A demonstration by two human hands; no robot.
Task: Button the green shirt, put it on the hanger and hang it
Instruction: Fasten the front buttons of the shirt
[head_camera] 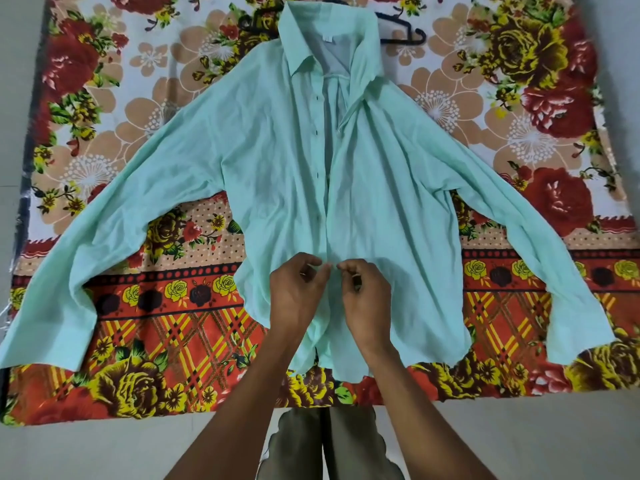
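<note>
Lying flat with sleeves spread on a floral bedsheet (114, 109), the green shirt (277, 161) has its lower placket pinched by the left hand (298, 292) and right hand (367, 292), fingertips nearly meeting, its collar overlapping a black hanger (405, 32).

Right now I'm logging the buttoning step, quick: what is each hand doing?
Left hand: pinches the front edge of the light green cotton shirt.
Right hand: pinches the shirt's opposite front edge.

Both hands, left hand (298, 292) and right hand (367, 296), pinch green shirt (277, 161) placket.
</note>
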